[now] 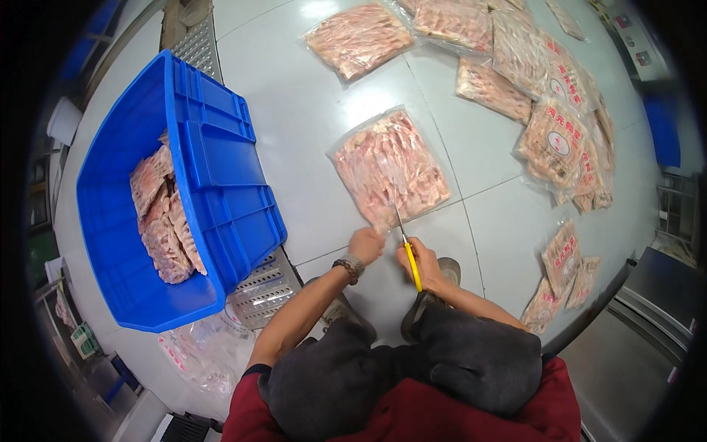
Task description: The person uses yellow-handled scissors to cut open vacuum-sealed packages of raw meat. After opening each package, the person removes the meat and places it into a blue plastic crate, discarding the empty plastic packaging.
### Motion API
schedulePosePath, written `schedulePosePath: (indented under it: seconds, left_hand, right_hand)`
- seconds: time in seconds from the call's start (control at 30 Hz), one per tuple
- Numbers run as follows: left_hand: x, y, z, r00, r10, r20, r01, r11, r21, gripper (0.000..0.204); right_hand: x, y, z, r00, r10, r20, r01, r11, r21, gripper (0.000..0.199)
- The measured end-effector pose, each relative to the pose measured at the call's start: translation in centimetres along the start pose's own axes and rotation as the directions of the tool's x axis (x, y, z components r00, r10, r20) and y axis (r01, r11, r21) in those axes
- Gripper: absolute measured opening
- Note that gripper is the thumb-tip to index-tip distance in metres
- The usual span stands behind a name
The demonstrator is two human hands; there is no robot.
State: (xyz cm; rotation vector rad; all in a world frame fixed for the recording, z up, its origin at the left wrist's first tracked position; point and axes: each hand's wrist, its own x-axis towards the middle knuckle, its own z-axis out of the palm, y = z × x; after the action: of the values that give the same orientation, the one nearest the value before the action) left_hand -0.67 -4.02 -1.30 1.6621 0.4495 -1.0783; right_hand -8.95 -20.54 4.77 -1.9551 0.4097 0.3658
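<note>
A pale tiled floor [272,110] spreads out beneath me. To my left stands a large blue plastic tub [228,166]; inside it, bare pinkish slabs of meat [166,243] lie heaped, with no wrapping that I can see. Beside its near end, a perforated metal grating [266,295] and crumpled clear plastic bags [210,357] show.

Ahead and to my right lies an overlapping pile of bagged meat slabs [556,140], many with red print. A smaller bagged cluster [561,258] lies nearer me, and a single bagged slab [361,40] rests farther ahead.

Between tub and pile, directly in front of my hands, is the clear-bagged block of raw meat [390,166] I am handling. It lies flat, its slightly longer axis slanting from far left to near right — its near corner points toward me. My left hand [366,245] is the nearer one, fingers apparently pinched together on the plastic at that corner. My right hand [418,259] sits just to the right, closed around yellow-handled scissors [412,267]. Their metal blade points away from me, over the block's near part — whether the blades are parted, I cannot tell.
</note>
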Motion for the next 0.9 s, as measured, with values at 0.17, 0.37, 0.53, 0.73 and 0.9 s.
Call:
schedulePosePath:
  seconds: [0.17,0.37,0.53,0.73,0.9]
  left_hand:
    - [0.0,-0.6,0.5,1.000,0.006,0.001,-0.006,0.999,0.036,0.013]
    - [0.0,-0.6,-0.6,0.998,-0.054,0.014,0.054,0.999,-0.005,0.012]
    - [0.0,-1.1,-1.2,0.999,-0.036,0.039,0.036,0.999,-0.016,0.015]
    - [0.5,-2.0,-0.9,0.999,-0.026,0.038,0.023,0.998,0.061,0.017]
    - [0.4,-1.1,-0.9,0.999,-0.007,0.045,0.001,0.992,0.128,0.016]
  right_hand:
    - [-0.3,0.0,0.1,0.999,-0.001,-0.045,-0.002,0.997,-0.073,0.037]
    - [-1.1,1.3,-1.3,0.999,0.029,0.026,-0.024,0.989,-0.143,0.043]
    - [-0.2,0.2,-1.0,0.909,0.271,0.317,-0.347,0.913,0.215,0.037]
    - [0.5,-0.7,-1.2,0.839,0.273,0.470,-0.508,0.702,0.499,0.038]
    - [0.2,1.2,-0.5,0.982,-0.177,0.066,0.175,0.984,0.036,0.044]
